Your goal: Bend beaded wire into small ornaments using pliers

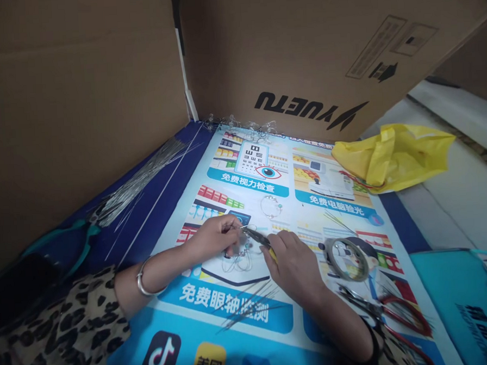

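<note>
My left hand (218,235) pinches a thin silver wire piece (249,227) over the middle of the printed sheet. In my right hand (293,259) is a pair of pliers (258,236) with dark jaws and a yellow grip. Its jaw tips meet the wire close to my left fingertips. Below the hands hang or lie looped wires with small beads (239,261); I cannot tell whether they join the held piece. A beaded wire ring (271,206) lies just beyond. Short loose wires (252,307) are scattered nearer me.
Red-handled pliers (405,313) and a roll of tape (347,260) lie at right. A yellow bag (393,158) sits at the back right. Long wires (141,179) and teal-handled pliers (81,245) are at left. Cardboard walls (301,43) stand behind, with wire pieces (244,127) along their foot.
</note>
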A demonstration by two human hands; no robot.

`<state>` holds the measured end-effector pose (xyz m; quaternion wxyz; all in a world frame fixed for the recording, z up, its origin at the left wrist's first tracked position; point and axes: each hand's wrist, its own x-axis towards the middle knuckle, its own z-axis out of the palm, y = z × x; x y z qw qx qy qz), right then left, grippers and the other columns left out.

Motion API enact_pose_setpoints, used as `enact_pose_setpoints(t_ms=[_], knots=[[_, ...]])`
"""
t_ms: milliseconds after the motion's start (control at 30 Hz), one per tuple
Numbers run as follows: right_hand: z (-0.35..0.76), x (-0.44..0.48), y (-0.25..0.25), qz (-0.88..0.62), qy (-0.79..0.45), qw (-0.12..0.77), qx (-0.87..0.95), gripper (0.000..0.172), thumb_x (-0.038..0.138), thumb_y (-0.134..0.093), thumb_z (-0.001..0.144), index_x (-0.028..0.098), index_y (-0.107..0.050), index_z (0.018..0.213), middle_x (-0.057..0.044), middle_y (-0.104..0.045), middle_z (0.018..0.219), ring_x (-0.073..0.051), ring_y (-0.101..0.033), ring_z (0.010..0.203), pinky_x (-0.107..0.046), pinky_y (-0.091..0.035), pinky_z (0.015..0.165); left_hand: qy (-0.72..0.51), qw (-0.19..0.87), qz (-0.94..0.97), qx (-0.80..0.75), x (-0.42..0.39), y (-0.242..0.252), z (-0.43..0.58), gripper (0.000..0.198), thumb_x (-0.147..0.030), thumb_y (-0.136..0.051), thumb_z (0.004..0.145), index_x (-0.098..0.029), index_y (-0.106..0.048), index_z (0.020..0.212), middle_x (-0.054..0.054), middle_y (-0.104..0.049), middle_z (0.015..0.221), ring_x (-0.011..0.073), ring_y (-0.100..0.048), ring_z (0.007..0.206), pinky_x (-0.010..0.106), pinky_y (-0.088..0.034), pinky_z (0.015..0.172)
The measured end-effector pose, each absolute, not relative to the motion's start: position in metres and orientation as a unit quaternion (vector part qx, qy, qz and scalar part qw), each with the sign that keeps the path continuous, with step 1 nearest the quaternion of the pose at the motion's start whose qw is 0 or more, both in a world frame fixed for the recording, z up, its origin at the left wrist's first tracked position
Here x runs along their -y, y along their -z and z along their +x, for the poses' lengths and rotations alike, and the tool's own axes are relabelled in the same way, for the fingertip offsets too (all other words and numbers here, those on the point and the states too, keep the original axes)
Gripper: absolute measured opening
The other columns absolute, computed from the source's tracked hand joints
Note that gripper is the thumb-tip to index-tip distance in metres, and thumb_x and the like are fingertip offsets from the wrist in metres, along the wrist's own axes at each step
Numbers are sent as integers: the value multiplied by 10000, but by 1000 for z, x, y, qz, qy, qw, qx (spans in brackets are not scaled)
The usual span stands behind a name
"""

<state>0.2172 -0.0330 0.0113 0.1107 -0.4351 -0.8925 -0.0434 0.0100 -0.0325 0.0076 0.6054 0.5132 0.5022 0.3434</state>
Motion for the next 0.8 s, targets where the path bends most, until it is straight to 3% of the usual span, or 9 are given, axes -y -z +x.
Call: enact_pose_setpoints(t_ms=[800], knots=[[218,36,-14,-453,25,130,882,121,253,-446,852,180,-533,893,-55,-535,802,-184,-478,771,-276,-341,632,-413,528,525,-524,49,-3,22,46,-195,-446,789,-185,-481,761,-51,-514,567,83,-522,491,211,-406,508]])
